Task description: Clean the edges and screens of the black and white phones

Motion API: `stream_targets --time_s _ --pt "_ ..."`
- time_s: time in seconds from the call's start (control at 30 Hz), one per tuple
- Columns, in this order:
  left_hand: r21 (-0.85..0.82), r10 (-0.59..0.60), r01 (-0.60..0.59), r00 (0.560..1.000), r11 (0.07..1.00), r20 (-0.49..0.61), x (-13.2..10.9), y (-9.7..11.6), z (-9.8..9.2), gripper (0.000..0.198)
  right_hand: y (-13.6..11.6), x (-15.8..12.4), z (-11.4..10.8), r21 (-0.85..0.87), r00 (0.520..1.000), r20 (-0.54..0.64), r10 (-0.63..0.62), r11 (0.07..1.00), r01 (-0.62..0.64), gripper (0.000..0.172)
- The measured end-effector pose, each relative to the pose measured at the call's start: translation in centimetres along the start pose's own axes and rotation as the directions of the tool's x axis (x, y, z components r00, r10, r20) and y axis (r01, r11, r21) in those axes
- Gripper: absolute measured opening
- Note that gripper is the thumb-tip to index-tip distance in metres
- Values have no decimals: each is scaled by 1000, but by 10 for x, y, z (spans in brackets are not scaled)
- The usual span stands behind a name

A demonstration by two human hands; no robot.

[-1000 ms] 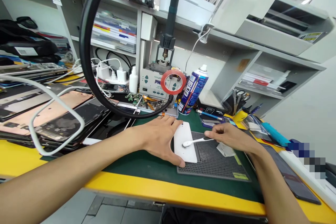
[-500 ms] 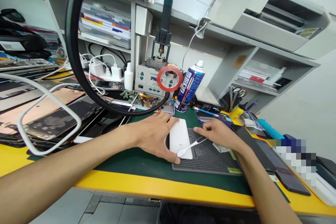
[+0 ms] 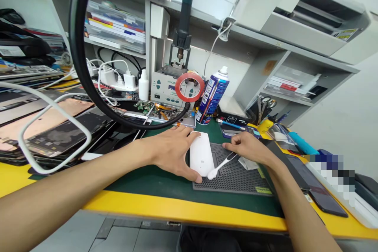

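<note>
A white phone (image 3: 202,153) lies back up on a grey perforated mat (image 3: 236,181), with a small logo low on its back. My left hand (image 3: 174,153) spans its left side, thumb at the bottom corner and index finger at the top corner, holding it. In my right hand (image 3: 246,147), fingers closed, is a toothbrush (image 3: 221,166) with a white neck and a black part on its handle. Its white head rests at the phone's lower right corner; the bristles are hidden. Under the right wrist lies a pale cloth (image 3: 248,163).
Behind the hands stand a blue spray can (image 3: 213,96), a rework station (image 3: 165,88) with red tape (image 3: 178,86) on it, and a parts tray (image 3: 189,118). Stacked phone screens (image 3: 67,130) fill the left. A black hose (image 3: 75,39) arches overhead. A dark phone (image 3: 320,191) lies right.
My right hand has drawn the toothbrush to the right, so its head has slid from near my left thumb to the phone's lower right corner. The left hand keeps its place on the phone.
</note>
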State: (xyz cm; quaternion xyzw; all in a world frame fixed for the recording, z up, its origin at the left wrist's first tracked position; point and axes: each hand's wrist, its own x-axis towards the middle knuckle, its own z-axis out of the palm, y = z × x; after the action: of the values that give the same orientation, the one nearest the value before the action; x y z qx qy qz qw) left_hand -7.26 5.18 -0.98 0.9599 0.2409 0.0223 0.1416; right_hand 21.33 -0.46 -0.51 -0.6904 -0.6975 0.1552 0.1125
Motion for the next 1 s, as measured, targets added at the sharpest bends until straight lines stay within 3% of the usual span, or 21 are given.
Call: stream_targets --time_s 0.2,0.4,0.53,0.6,0.87,1.0 --pt "-6 -7 7 1000 1000 7 -1 3 -2 123 12 6 1 -85 962 -271 43 994 -69 54" --pt "-11 -8 8 1000 1000 5 -1 3 -3 120 18 6 2 -100 991 -129 37 994 -50 52" --pt "-4 -12 12 1000 1000 11 0 3 -3 122 25 10 1 -183 930 -348 117 965 -189 55" --pt "-9 -15 15 1000 1000 16 0 3 -4 124 27 11 0 -202 909 -396 133 953 -228 55" --pt "-6 -10 10 1000 1000 17 -1 3 -4 121 26 13 4 -174 873 -421 244 923 -342 52" --pt "5 -11 11 1000 1000 18 -1 4 -4 122 27 12 2 -153 914 -351 203 951 -270 53"
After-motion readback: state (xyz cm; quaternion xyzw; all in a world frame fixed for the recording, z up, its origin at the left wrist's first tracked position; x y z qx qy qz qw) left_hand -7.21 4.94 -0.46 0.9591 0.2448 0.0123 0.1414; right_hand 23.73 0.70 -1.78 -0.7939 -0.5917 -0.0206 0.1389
